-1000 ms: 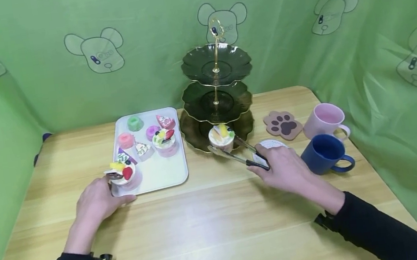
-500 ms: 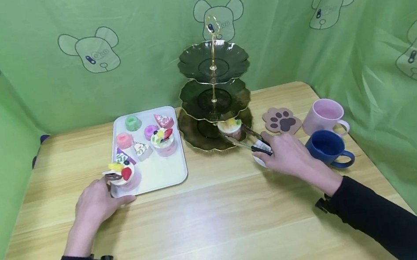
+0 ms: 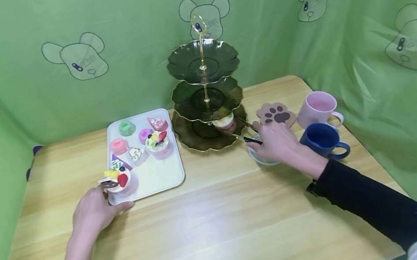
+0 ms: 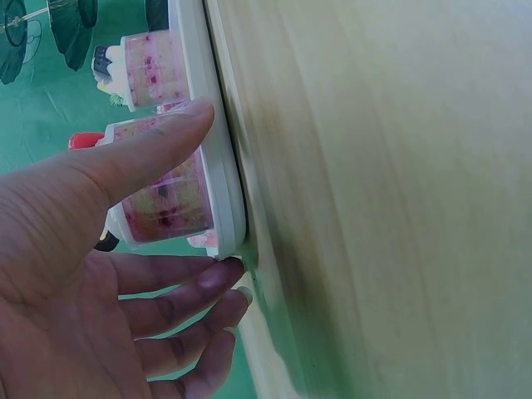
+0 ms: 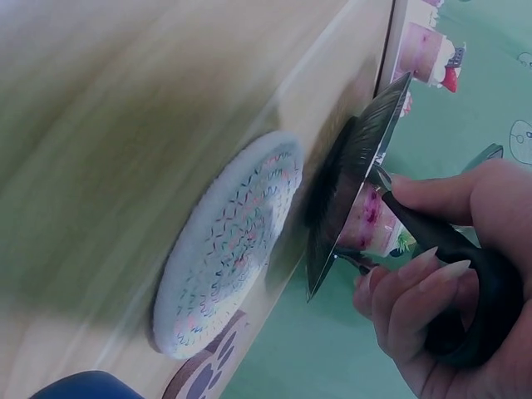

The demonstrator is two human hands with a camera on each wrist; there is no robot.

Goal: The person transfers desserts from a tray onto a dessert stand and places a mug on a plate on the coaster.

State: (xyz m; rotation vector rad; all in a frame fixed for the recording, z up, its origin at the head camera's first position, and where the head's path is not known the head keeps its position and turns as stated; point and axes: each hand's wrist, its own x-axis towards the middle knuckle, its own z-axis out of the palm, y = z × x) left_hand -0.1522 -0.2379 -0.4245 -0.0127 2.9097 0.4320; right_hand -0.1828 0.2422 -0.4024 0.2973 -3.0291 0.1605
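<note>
My right hand (image 3: 277, 141) grips tongs (image 3: 250, 139) with black handles. Between the tong ends is a fruit-topped dessert cup (image 3: 228, 124), low over the bottom plate (image 3: 193, 143) of a dark, gold-rimmed three-tier stand. The middle tier partly covers the cup's topping in the head view; the right wrist view shows its pink layered side (image 5: 366, 214) close to the plate. My left hand (image 3: 92, 210) holds the near-left corner of a white tray (image 3: 161, 176), thumb along the front edge, fingers at the left side. Beside that hand stands another dessert cup (image 4: 166, 204).
Small toy cakes and a further dessert cup (image 3: 160, 148) sit on the tray. A round sprinkle-patterned coaster (image 5: 237, 241) lies by my right hand. Beyond it are a paw-shaped coaster (image 3: 276, 114), a pink mug (image 3: 315, 108) and a blue mug (image 3: 321, 138).
My right hand has carried the dessert cup in the tongs rightward and back, in under the middle tier. My left hand stays at the tray corner. The head view has shifted slightly.
</note>
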